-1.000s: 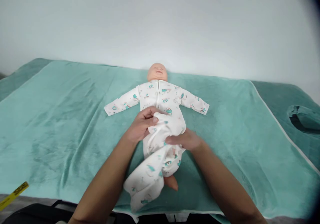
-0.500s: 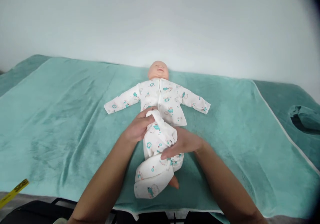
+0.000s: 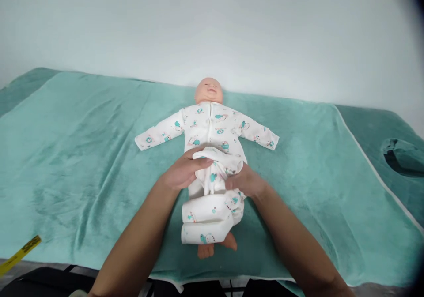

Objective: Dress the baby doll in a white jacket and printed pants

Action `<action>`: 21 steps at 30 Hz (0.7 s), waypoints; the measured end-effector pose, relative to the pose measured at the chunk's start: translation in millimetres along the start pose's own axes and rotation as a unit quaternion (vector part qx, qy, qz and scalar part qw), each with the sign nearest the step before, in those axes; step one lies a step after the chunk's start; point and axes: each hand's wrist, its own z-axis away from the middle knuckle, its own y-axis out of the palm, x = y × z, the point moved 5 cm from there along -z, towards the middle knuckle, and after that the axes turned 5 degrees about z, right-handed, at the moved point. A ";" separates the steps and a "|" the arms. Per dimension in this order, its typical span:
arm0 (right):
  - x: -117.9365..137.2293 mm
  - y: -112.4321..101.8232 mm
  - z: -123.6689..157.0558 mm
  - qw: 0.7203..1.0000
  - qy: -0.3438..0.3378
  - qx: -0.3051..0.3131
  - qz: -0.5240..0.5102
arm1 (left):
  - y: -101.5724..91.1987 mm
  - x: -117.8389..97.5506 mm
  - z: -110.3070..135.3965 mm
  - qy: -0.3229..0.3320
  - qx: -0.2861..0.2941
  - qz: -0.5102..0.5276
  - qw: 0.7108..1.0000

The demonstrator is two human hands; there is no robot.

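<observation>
A baby doll point(image 3: 208, 92) lies on its back, head away from me, dressed in a white printed long-sleeved top point(image 3: 217, 122) with its sleeves spread out. Over the doll's lower body I hold a pair of matching white printed baby trousers point(image 3: 208, 233), bunched up. My left hand point(image 3: 183, 170) pinches one side of the trousers' upper edge, thumb on top. My right hand point(image 3: 245, 181) grips the opposite side, its fingers partly hidden by the cloth. Both trouser legs point to the left in folds. The doll's feet point(image 3: 206, 251) stick out below them.
A green plush blanket point(image 3: 86, 156) with some creases covers the table. Behind it rises a plain white wall point(image 3: 212, 28). At the right lies a transparent object with a dark band point(image 3: 402, 158). A yellow strip with black print point(image 3: 20, 255) shows at the lower left.
My hands have spread the trousers' upper edge wider, the right hand moving slightly right. The trouser legs have risen a little, and a second doll foot now shows beneath them.
</observation>
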 end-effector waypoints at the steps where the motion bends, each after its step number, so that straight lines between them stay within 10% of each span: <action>1: 1.9 1.4 1.1 0.998 0.015 0.026 0.046 | 0.1 2.1 -1.2 0.000 -0.004 0.019 1.000; 5: -0.1 3.1 6.8 0.988 0.081 0.080 0.107 | -1.9 4.8 -2.7 -0.007 -0.027 0.040 0.999; 14: -21.1 -13.5 -0.1 0.989 0.018 -0.066 -0.130 | 24.2 -7.0 10.4 -0.047 0.073 -0.189 0.978; 21: -16.8 -12.2 15.2 0.997 -0.027 -0.049 0.050 | 25.5 15.1 42.5 0.075 -0.125 -0.116 0.982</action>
